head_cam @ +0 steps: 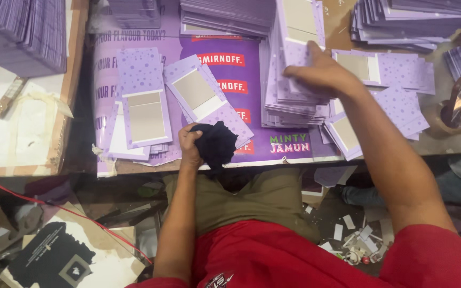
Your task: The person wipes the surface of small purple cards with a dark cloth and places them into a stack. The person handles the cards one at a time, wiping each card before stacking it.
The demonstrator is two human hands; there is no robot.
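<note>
My left hand (190,143) grips a dark cloth (217,143) at the table's front edge, just below a loose purple card (204,96) with a grey window panel. My right hand (321,72) reaches forward and rests, fingers spread, on top of a tall stack of purple cards (289,90) in the middle of the table. Another purple card (142,98) lies flat to the left on a small pile.
A purple printed sheet (241,58) covers the table. More purple card stacks lie at the far left (22,32), the top middle (225,16) and the top right (406,21). A tape roll (452,114) sits right. Paper scraps and a red cable (6,186) lie below.
</note>
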